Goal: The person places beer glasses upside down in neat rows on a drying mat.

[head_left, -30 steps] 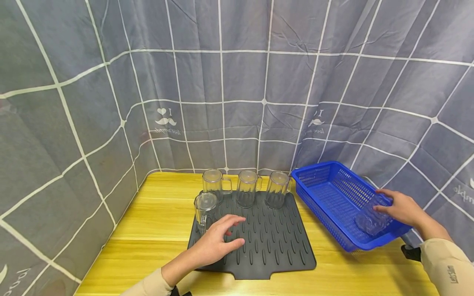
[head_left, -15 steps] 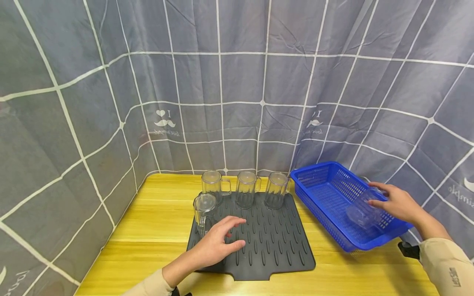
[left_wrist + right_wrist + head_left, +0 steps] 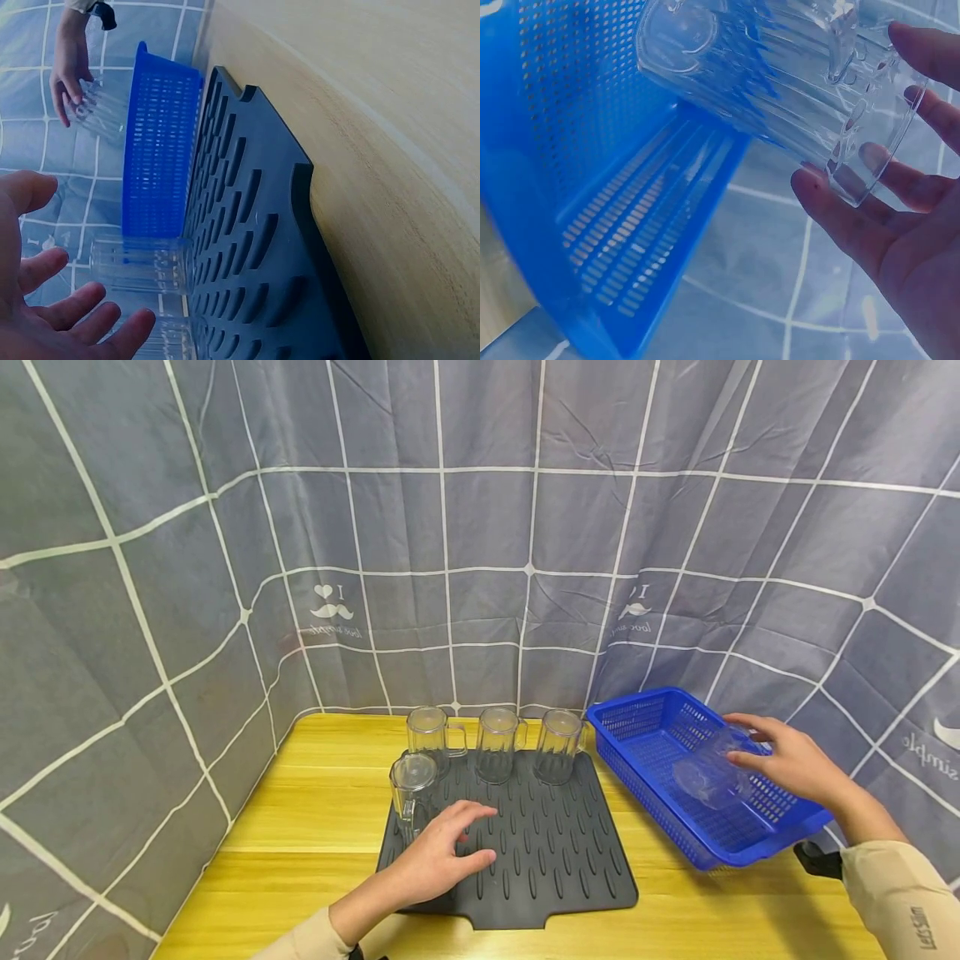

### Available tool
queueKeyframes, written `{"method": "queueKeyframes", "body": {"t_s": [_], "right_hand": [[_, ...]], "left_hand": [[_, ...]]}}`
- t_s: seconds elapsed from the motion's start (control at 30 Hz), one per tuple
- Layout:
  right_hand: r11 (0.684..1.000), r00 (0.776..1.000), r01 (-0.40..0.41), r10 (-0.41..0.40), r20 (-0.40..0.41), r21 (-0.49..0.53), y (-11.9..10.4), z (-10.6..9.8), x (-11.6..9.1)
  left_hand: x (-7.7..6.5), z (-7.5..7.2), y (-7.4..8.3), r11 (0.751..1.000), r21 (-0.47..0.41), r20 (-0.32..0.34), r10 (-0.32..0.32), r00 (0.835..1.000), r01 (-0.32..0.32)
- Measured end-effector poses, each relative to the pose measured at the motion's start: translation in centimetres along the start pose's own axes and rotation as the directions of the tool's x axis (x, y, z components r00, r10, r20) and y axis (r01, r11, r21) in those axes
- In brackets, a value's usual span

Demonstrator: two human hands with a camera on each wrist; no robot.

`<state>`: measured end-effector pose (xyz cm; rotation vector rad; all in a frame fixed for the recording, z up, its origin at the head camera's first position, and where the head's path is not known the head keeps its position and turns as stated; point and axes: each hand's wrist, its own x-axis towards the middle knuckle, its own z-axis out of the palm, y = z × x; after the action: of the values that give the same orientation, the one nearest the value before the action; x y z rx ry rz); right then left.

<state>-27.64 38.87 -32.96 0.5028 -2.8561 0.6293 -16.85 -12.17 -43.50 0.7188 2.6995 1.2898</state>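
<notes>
My right hand (image 3: 798, 764) holds a clear glass mug (image 3: 708, 772) above the blue plastic basket (image 3: 648, 797). In the right wrist view, the fingers and thumb grip the mug's rim end, and its base tilts toward the basket. Over the black drying mat (image 3: 555, 852) hovers my left hand (image 3: 438, 856), fingers spread, holding nothing. Three clear mugs line the mat's back edge: a left one (image 3: 427, 735), a middle one (image 3: 497, 747) and a right one (image 3: 558, 747). Another mug (image 3: 412, 781) stands in front of the left one, partly behind my left hand.
A yellow wood-grain table (image 3: 300, 827) lies under everything. Behind and on both sides hangs a grey curtain (image 3: 487, 527) with white lines. The basket stands just right of the mat, its back end near the curtain.
My right hand has moved left with the mug, lifting it out of the basket's near right part. The left hand has stayed almost still.
</notes>
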Motion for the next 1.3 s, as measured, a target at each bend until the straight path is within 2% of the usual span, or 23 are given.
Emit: {"method": "queueKeyframes", "body": {"t_s": [0.27,0.57,0.73,1.0,1.3], "right_hand": [[0.998,1.0,0.024,-0.024,-0.009,0.06,-1.5,-0.2,0.2],[0.989,0.999,-0.017,0.01,0.047,0.147,-2.9,-0.2,0.0],[0.983,1.0,-0.001,-0.004,0.029,0.184,-3.9,0.0,-0.1],[0.958,0.999,0.031,-0.038,0.02,0.284,-5.4,0.9,-0.4],[0.902,0.993,0.11,-0.121,0.001,0.418,-6.6,2.4,-0.9]], "left_hand": [[0.0,0.0,0.1,1.0,0.003,0.005,0.001,1.0,-0.001],[0.0,0.0,0.1,1.0,0.005,0.007,0.01,1.0,-0.01],[0.0,0.0,0.1,1.0,0.004,0.007,-0.001,1.0,0.001],[0.0,0.1,0.2,1.0,0.0,0.016,-0.012,1.0,0.012],[0.2,0.3,0.4,1.0,-0.006,0.012,-0.012,1.0,0.012]]}}
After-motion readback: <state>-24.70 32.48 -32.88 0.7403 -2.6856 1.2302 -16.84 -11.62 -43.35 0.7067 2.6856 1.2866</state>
